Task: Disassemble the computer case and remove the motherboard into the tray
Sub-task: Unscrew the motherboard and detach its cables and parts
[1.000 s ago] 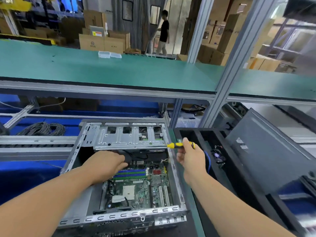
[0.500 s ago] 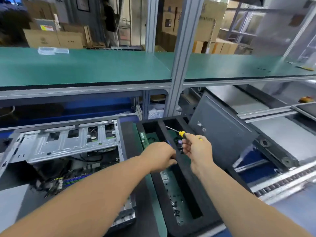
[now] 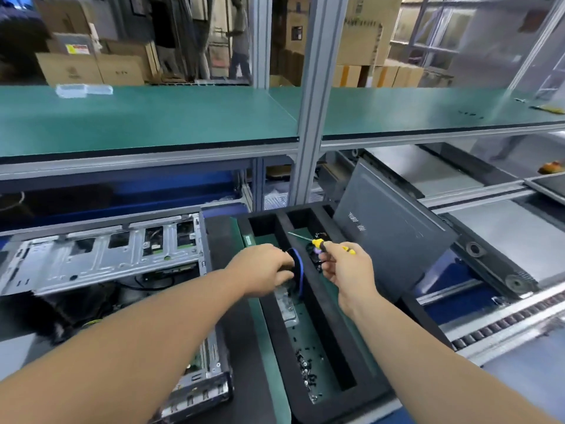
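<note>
The opened computer case (image 3: 101, 255) lies at the left, its silver drive cage at the far end; my left forearm covers most of its inside. To its right stands the black foam tray (image 3: 336, 402) with long compartments. My left hand (image 3: 263, 264) is over the tray's left compartment and grips a dark part beside a blue cable loop (image 3: 301, 270); what the part is cannot be told. My right hand (image 3: 345, 266) holds a yellow-and-black screwdriver (image 3: 318, 242) over the tray's right compartment, tip pointing away to the left.
Several loose black screws (image 3: 305, 365) and a silver plate (image 3: 286, 304) lie in the tray. A dark side panel (image 3: 394, 240) leans against the tray's right side. A roller conveyor (image 3: 504, 316) runs on the right. A green shelf (image 3: 153, 117) hangs overhead.
My left hand came out of the case and moved right to the tray with a dark part. My right hand, with the screwdriver, moved over the tray too. The view swung right.
</note>
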